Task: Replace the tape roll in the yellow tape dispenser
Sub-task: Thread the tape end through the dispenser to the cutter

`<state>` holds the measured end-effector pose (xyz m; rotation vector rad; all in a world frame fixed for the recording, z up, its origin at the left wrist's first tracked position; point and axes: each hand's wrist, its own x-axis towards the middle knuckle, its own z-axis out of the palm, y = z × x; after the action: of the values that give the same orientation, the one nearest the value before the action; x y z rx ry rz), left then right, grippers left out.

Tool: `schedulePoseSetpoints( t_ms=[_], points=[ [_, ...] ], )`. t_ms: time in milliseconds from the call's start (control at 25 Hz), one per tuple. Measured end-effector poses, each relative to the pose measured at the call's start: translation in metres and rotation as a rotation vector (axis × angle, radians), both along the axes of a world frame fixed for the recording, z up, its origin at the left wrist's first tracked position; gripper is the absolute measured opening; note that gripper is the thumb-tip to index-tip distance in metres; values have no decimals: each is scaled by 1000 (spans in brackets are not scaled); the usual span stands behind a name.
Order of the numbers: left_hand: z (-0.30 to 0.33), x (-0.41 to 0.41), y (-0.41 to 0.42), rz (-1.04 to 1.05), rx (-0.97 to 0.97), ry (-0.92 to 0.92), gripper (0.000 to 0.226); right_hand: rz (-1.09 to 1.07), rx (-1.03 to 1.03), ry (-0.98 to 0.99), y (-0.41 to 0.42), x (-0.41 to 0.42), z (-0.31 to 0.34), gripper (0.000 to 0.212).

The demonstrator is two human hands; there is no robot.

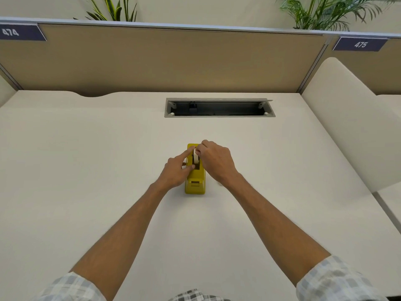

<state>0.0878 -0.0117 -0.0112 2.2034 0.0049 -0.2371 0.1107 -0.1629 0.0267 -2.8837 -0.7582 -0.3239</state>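
Note:
The yellow tape dispenser (194, 183) stands on the white desk (108, 170), its long side pointing away from me. A white tape roll (196, 157) sits upright in its slot. My left hand (176, 171) is at the dispenser's left side, index finger stretched to the roll and thumb against the yellow body. My right hand (217, 162) curls over the right side and its fingertips pinch the top of the roll. Both hands hide much of the roll.
An open grey cable tray (219, 107) is sunk into the desk behind the dispenser. A beige partition (173, 59) closes the back, with number plates 474 and 475. A cream side panel (347, 118) stands at the right.

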Motion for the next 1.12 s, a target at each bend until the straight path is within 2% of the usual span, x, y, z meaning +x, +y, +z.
schedulePoseSetpoints(
  t_ms=[240,440,840,1120],
  points=[
    [-4,2,2,110,-257,59,61,19,32,-26,0,-9,-11,6],
    [-7,3,2,117,-284,68,61,23,50,-73,0,-18,-26,5],
    [3,-1,-1,3,-14,-17,58,4,72,-127,1,-24,-33,13],
    [5,9,-3,-51,95,-114,47,-22,70,-140,-4,-19,-36,14]
  ],
)
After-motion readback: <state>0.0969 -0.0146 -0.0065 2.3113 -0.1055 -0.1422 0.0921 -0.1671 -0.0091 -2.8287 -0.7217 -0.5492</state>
